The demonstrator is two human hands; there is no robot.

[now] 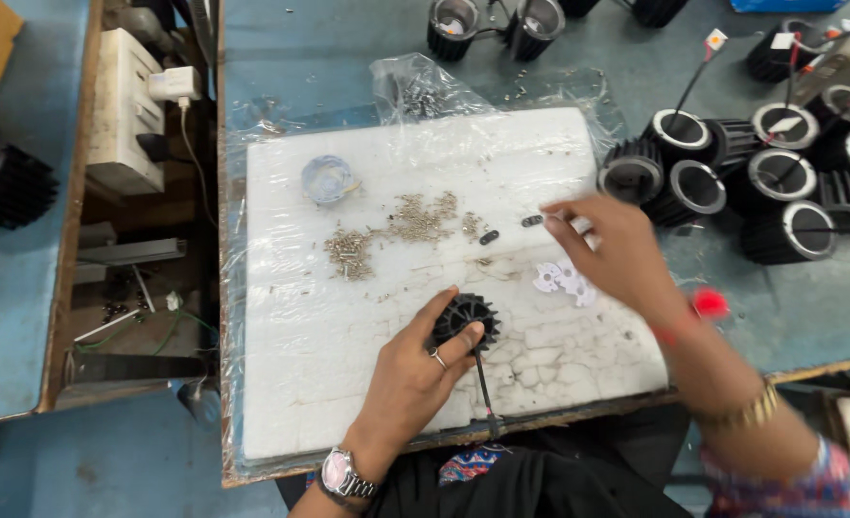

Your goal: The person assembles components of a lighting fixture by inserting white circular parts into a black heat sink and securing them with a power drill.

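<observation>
Fingers of my left hand (415, 374) are curling around a black finned heat sink (465, 321), holding it down on the white foam board (300, 336), thumb on its near side and the tips across its top. A black wire (484, 384) is running from under my palm side back toward me, over the board's near edge. My right hand (617, 254) is stretching out farther up the board, blurred, fingers pinched narrow near a small black clip (532, 221); whether anything is sitting between the fingertips I cannot tell. Just under that hand, white flat gaskets (557, 280) are lying on the foam. Left of my right fingertips, a scatter of small screws (415, 221) is spreading across the board, and beyond them a clear round lid (328, 178) is resting. Past my right hand, finished black lamp housings (712, 177) are crowding the blue table (780, 307).
</observation>
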